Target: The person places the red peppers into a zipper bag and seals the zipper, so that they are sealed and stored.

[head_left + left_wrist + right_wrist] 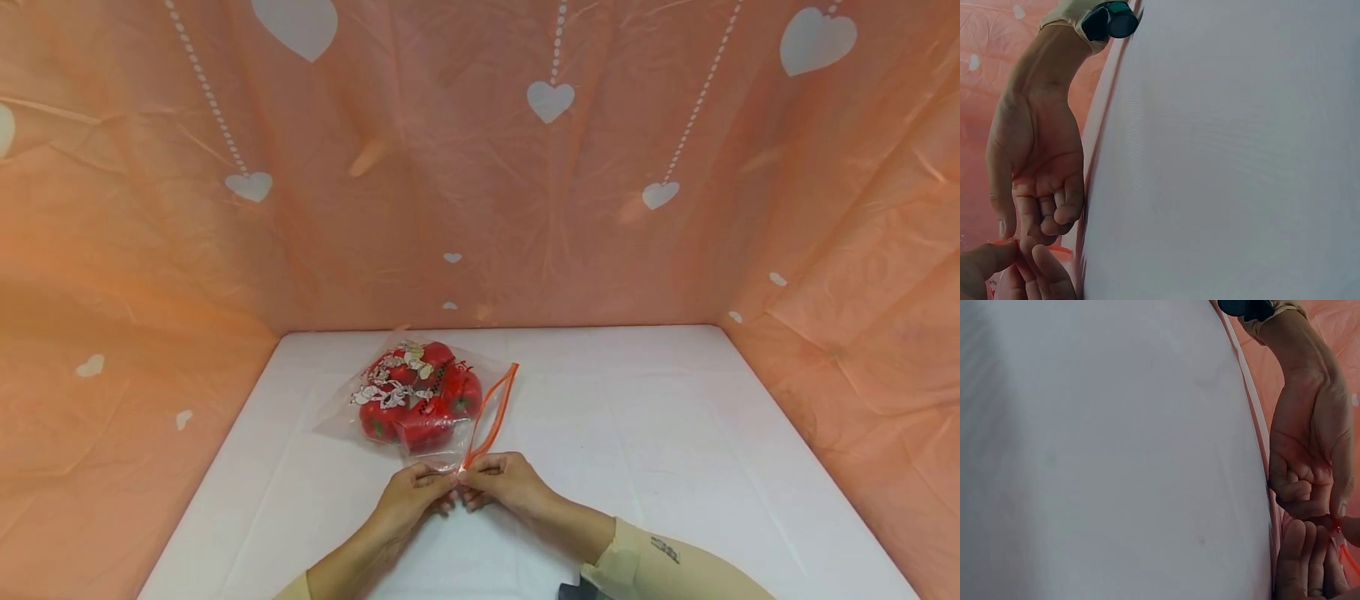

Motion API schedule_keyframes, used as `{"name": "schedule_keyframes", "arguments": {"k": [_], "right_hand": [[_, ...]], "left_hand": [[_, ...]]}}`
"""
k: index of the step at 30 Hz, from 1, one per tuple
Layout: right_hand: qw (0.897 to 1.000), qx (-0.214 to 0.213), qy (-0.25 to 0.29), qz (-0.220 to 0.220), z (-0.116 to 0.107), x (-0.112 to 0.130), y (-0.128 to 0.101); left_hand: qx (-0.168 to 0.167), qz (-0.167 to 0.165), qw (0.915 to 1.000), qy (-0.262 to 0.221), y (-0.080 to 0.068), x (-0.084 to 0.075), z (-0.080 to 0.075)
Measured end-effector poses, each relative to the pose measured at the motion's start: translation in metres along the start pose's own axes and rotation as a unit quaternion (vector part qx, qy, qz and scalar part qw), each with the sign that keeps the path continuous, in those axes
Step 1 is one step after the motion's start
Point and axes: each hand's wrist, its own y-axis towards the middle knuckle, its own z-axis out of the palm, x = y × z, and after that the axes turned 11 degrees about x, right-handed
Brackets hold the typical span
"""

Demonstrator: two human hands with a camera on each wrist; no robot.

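A clear plastic zip bag (416, 446) with printed cartoon figures lies on the white table. Inside are several glossy red fruits or vegetables (463, 392) with green stem marks; their exact kind is hard to tell. Along the bag's right side its orange zip strip (497, 425) gapes apart. At the near end of that strip, my left hand (412, 493) pinches the bag's corner between thumb and fingers. Right beside it my right hand (513, 483) pinches the orange strip, the two thumb tips almost meeting. In the left wrist view, the right hand (1041, 144) shows its palm with fingers curled.
The white tabletop (637, 433) spreads to both sides of the bag. An orange curtain (495, 208) with white hearts encloses the table at the back and sides. A dark wrist device (577, 590) sits under the right sleeve.
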Motion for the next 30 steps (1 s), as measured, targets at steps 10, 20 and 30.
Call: {"name": "schedule_keyframes", "arguments": {"k": [10, 20, 30], "right_hand": [[0.999, -0.016, -0.029, 0.002, 0.004, 0.002, 0.001], [0.998, -0.034, -0.049, -0.014, 0.004, 0.003, 0.003], [0.994, -0.055, -0.092, -0.031, -0.002, 0.006, 0.008]], "left_hand": [[-0.014, 0.005, 0.9999, 0.004, 0.000, -0.001, 0.002], [-0.051, 0.012, 0.9977, 0.043, 0.001, 0.001, 0.004], [-0.086, 0.018, 0.9953, 0.040, 0.005, 0.002, 0.010]]}}
